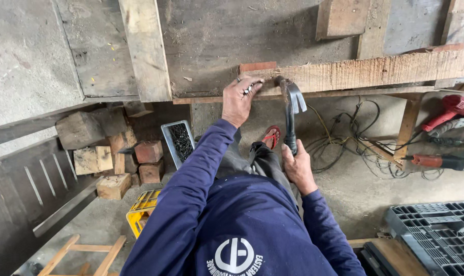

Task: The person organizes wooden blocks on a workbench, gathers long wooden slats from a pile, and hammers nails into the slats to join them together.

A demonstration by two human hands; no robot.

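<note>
My left hand (240,98) rests on the end of a rough wooden plank (365,71) that lies along the edge of a grey work table (216,36). Its fingers pinch several nails against the wood. My right hand (297,166) grips the black handle of a claw hammer (291,105). The steel head of the hammer is raised just right of my left hand, close to the plank's end. Both arms are in dark blue sleeves.
A metal tray of dark nails (179,141) sits on the floor below, beside wood blocks and bricks (111,148). Power tools (449,120) and tangled cables (344,145) lie at right. A yellow crate (142,209) and black plastic pallet (439,235) are nearer.
</note>
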